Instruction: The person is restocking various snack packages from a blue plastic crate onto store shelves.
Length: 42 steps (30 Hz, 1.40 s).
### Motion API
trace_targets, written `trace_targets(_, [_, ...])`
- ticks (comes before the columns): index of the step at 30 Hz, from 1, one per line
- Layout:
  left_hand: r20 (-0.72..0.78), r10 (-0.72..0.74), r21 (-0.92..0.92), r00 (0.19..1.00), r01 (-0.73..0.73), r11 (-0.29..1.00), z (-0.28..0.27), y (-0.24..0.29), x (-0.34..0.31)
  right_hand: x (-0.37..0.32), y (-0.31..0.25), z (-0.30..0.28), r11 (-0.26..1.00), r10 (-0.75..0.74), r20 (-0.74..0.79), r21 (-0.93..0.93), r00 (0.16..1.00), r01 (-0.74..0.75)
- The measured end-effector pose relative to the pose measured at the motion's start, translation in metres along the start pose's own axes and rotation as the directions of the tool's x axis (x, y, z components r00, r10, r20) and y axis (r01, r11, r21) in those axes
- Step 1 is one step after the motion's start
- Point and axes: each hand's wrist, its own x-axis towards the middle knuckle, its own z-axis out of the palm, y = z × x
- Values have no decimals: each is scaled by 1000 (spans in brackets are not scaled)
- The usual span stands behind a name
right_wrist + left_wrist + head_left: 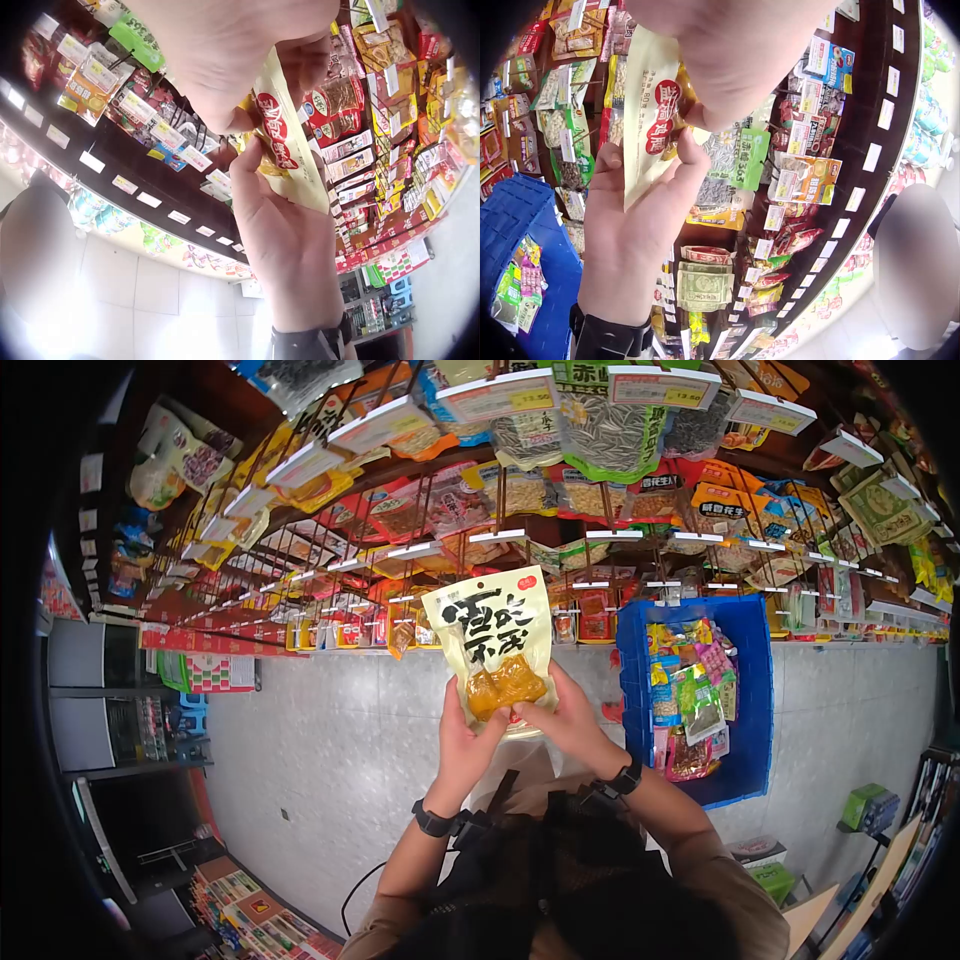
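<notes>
A cream snack pouch with black lettering and a window onto golden-brown food is held up in front of the body. My left hand grips its lower left edge, and my right hand grips the lower right one. Both thumbs press on the front near the bottom, their tips close together. The left wrist view has the pouch nearly edge-on, with red round marks along its lower part. From the right wrist, the same pouch lies between the two hands, fingers behind it partly hidden.
Racks of hanging snack bags with price tags run across the front. To the right on the grey floor stands a blue basket holding several colourful packets. A stacked carton display is at lower left.
</notes>
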Motion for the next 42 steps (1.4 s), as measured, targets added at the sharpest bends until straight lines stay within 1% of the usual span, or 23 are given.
trace_targets(3, [27, -18, 16, 999, 17, 1000, 5, 4, 16, 9, -5, -5, 999, 31, -61, -18, 998, -32])
trace_targets(6, [20, -21, 23, 1000, 21, 1000, 8, 6, 30, 19, -1, -8, 998, -37, -91, -48, 995, 33])
trace_targets(9, [5, -18, 4, 1000, 18, 1000, 4, 3, 42, 29, -1, -3, 1000, 3, -126, -12, 992, -5])
trace_targets(12, [-2, -26, -33, 1000, 26, 999, -7, 4, 49, 41, -5, 9, 993, 53, -106, 106, 993, -42])
trace_targets(15, [-53, -16, -44, 998, 13, 999, -28, 3, 53, 58, 8, 24, 998, 15, -59, 63, 998, -11])
trace_targets(17, [-109, -22, -93, 994, 12, 996, -48, 2, 52, 70, 13, 41, 996, 50, 7, 73, 999, -51])
trace_targets(18, [-132, -18, -83, 991, 7, 997, -62, 1, 51, 78, 15, 51, 995, 64, 45, 71, 997, -67])
trace_targets(21, [-200, 24, -45, 980, -33, 998, -113, 0, 45, 97, 24, 92, 995, -34, 132, -89, 991, 46])
trace_targets(23, [-248, 80, -2, 965, -83, 997, -150, 1, 38, 112, 24, 121, 983, -16, 251, -172, 968, 61])
trace_targets(24, [-263, 86, -14, 961, -92, 996, -169, 1, 33, 117, 25, 137, 974, -4, 312, -215, 950, 74])
trace_targets(26, [-293, 92, -47, 952, -111, 993, -207, -1, 21, 127, 32, 177, 983, 9, 372, -176, 928, 61])
trace_targets(27, [-324, 89, -92, 942, -125, 988, -225, -1, 17, 131, 35, 198, 986, 21, 395, -159, 918, 46])
trace_targets(28, [-348, 82, -136, 934, -136, 981, -242, 0, 15, 134, 32, 221, 977, -2, 393, -194, 920, 86])
trace_targets(29, [-366, 71, -180, 928, -146, 973, -259, -1, 11, 138, 38, 239, 972, 3, 409, -217, 912, 94])
trace_targets(31, [-393, 65, -234, 917, -168, 958, -294, -6, 10, 150, 50, 274, 963, 19, 425, -251, 905, 98])
trace_targets(32, [-402, 68, -257, 913, -184, 949, -315, -10, 6, 152, 60, 292, 958, 54, 444, -276, 895, 79])
trace_targets(35, [-403, 51, -297, 914, -183, 937, -377, -29, -8, 161, 89, 341, 942, 122, 495, -331, 860, 56])
trace_targets(37, [-395, 84, -281, 915, -207, 937, -416, -39, -18, 165, 106, 375, 931, 157, 519, -361, 840, 49])
trace_targets(38, [-391, 97, -278, 915, -219, 935, -435, -44, -21, 165, 107, 395, 945, 193, 512, -327, 837, -18])
trace_targets(41, [-365, 46, -370, 930, -190, 909, -482, -51, -33, 175, 132, 436, 909, 109, 591, -385, 799, 161])
trace_targets(42, [-371, 37, -391, 928, -192, 900, -493, -58, -36, 179, 136, 447, 885, 146, 597, -434, 789, 165])
